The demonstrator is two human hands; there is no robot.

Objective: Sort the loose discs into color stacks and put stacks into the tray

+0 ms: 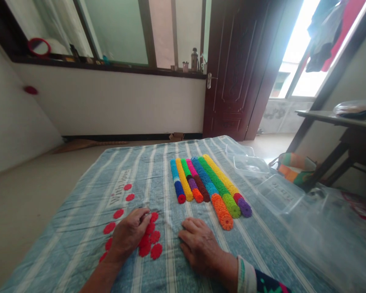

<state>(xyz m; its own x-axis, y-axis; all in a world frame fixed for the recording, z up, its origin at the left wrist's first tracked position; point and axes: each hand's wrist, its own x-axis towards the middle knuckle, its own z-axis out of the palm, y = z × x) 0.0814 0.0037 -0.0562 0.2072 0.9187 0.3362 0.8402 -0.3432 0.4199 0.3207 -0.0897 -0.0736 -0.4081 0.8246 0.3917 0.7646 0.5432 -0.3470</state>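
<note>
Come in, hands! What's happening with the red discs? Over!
Left hand at the red discs, grip unclear. Right hand on striped cloth. Coloured rolls lie beyond, not in the way.

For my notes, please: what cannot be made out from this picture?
Head view: anything inside the left hand, hidden by its fingers.
Head view: one red round fabric piece, partly covered by the left forearm.
Head view: the patterned dark-blue sleeve, cut off by the bottom edge.
Head view: lettering on a clear plastic container, too blurred.

Red discs (156, 251); rolls (205, 179) in yellow, green, orange and blue bands; blue-grey sheet (85, 215) with cream stripes
</note>
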